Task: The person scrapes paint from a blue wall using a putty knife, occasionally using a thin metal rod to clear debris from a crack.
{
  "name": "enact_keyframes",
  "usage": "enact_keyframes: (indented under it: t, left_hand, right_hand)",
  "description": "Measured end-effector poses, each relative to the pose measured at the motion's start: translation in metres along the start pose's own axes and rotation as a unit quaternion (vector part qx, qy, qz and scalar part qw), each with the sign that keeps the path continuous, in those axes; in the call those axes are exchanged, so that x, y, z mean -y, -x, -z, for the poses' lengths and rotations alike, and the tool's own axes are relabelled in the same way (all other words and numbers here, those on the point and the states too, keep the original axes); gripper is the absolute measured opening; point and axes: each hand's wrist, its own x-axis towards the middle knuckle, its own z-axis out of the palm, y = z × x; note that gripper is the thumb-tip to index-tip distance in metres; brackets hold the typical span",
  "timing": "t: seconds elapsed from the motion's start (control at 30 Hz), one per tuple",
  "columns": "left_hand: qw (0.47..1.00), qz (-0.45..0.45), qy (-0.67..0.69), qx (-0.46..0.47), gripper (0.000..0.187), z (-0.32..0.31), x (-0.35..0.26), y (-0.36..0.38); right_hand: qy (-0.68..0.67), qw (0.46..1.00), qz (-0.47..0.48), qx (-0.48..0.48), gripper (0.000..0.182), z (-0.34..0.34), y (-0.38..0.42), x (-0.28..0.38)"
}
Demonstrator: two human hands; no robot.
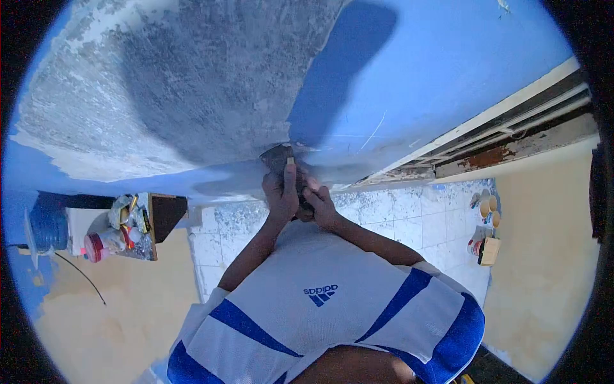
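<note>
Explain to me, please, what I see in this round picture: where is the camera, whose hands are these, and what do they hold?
There is only one picture, taken by a camera worn on a person's head. Its very wide lens looks down, so the picture is round and the room looks bent. No machine is here, only a person in a white and blue shirt.

The left hand and right hand are close together and grip a flat scraper, whose blade presses on the wall. One finger lies along the blade. The wall is blue on the right; on the left the paint is gone and grey plaster shows.

Below is a tiled floor. At the left a small table carries bottles and clutter beside a blue water jug. At the right some cans stand on the floor.
</note>
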Motion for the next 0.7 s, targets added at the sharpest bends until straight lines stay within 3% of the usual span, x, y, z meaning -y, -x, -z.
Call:
enact_keyframes:
  t: [0.1, 0.13, 0.23, 0.33, 0.43, 0.5, 0.6, 0.7]
  left_hand:
    - [0.995, 0.064, 0.071, 0.043, 0.035, -0.006, 0.012, 0.009]
    - [0.994, 0.08, 0.073, 0.035, 0.035, -0.013, -0.015, 0.01]
    - [0.998, 0.04, 0.021, 0.037, 0.036, -0.016, -0.006, 0.014]
    - [0.985, 0.128, 0.107, 0.032, 0.037, -0.022, -0.023, 0.019]
    - [0.973, 0.15, 0.175, 0.029, 0.037, -0.022, -0.02, 0.021]
    - [0.975, 0.151, 0.162, 0.031, 0.035, -0.019, -0.014, 0.023]
    - [0.985, 0.115, 0.13, 0.014, 0.034, -0.018, -0.023, 0.015]
    - [0.99, 0.1, 0.094, 0.013, 0.032, -0.016, -0.037, 0.008]
  right_hand:
    - [-0.048, 0.999, -0.018, 0.009, 0.043, 0.011, 0.014, -0.008]
    - [-0.031, 0.999, 0.006, -0.019, 0.042, 0.01, 0.015, -0.01]
    - [0.001, 0.997, 0.045, -0.069, 0.042, 0.001, 0.023, -0.009]
    - [-0.022, 0.999, 0.007, -0.04, 0.045, -0.005, 0.036, 0.01]
    - [-0.053, 0.997, -0.053, -0.023, 0.047, -0.006, 0.044, 0.02]
    - [-0.035, 0.996, -0.074, -0.033, 0.045, -0.004, 0.045, 0.015]
    - [-0.037, 0.999, -0.017, -0.007, 0.044, -0.026, 0.041, 0.052]
    - [0.044, 0.998, 0.01, -0.048, 0.044, -0.021, 0.033, 0.039]
